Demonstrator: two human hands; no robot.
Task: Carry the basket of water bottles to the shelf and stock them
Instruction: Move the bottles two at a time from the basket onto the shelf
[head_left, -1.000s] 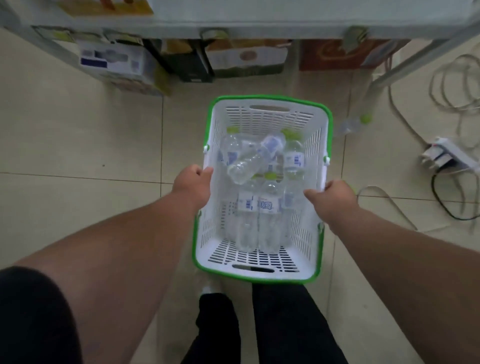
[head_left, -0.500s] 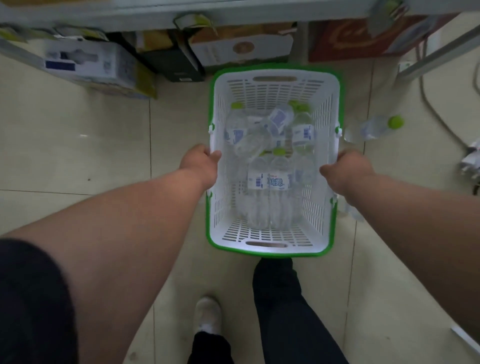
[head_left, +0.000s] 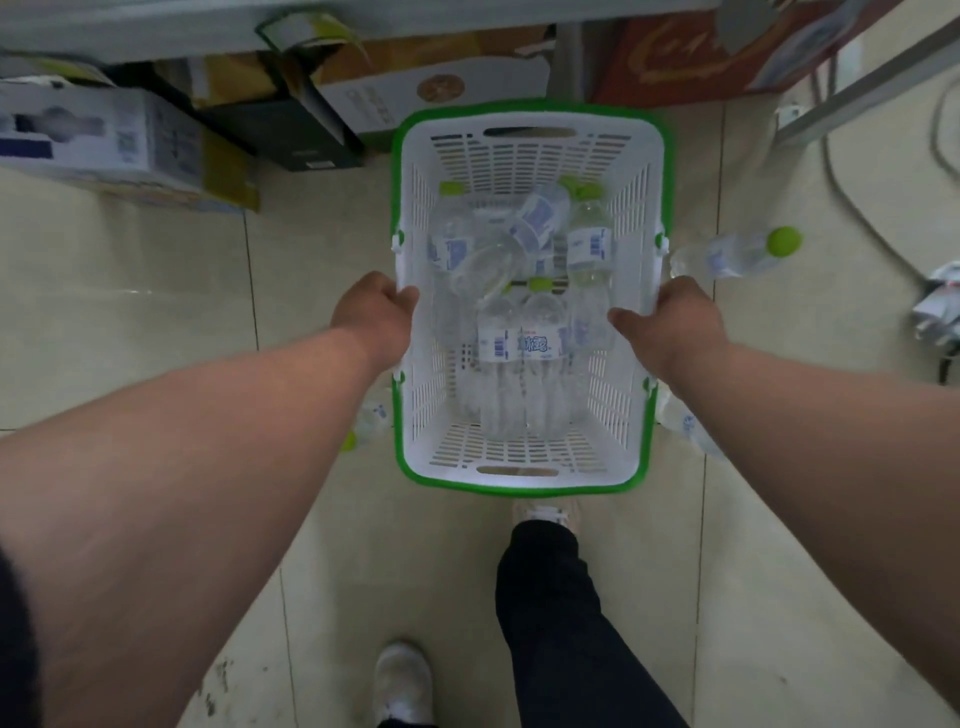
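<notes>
A white slotted basket with a green rim (head_left: 524, 447) hangs in front of me above the tiled floor. My left hand (head_left: 376, 317) grips its left rim and my right hand (head_left: 670, 325) grips its right rim. Inside lie several clear water bottles (head_left: 519, 358) with green caps and blue-and-white labels, some upright, one tipped across the others. The grey shelf edge (head_left: 156, 26) runs along the top of the view, just beyond the basket's far end.
Cardboard boxes (head_left: 119, 140) sit on the floor under the shelf. Loose water bottles lie on the floor: one at the right (head_left: 737, 254), others beside the basket's lower corners. Cables and a power strip (head_left: 935, 317) lie at far right. A shelf leg (head_left: 872, 88) slants at upper right.
I have stepped forward carrying the basket. The shelf and the boxes under it have come closer, and the loose bottle on the floor now lies level with the basket's right side.
</notes>
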